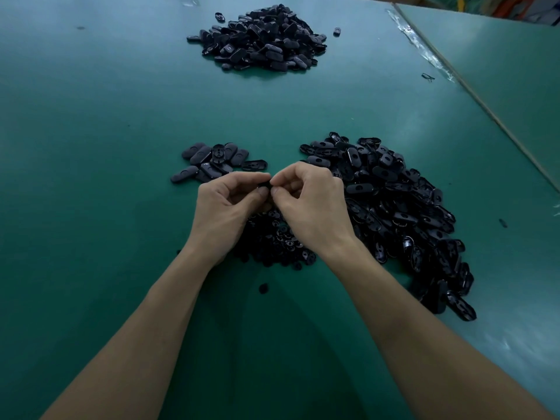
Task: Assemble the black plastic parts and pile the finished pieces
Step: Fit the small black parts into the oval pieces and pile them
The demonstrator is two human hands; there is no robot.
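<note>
on the green desk, starting at the left: a small cluster of oval pieces lies flat, just beyond the left grip. that bare hand is curled, thumb and fingertips pinching a small black part held above the desk at the centre, mostly hidden by fingers. below it lies a low heap of small pieces, with one stray piece nearer the person, and well beyond sits a far pile. the right grip meets the left fingertip to fingertip, curled and pinching the same part from the other side. at the right sprawls a big heap of oval shells.
</note>
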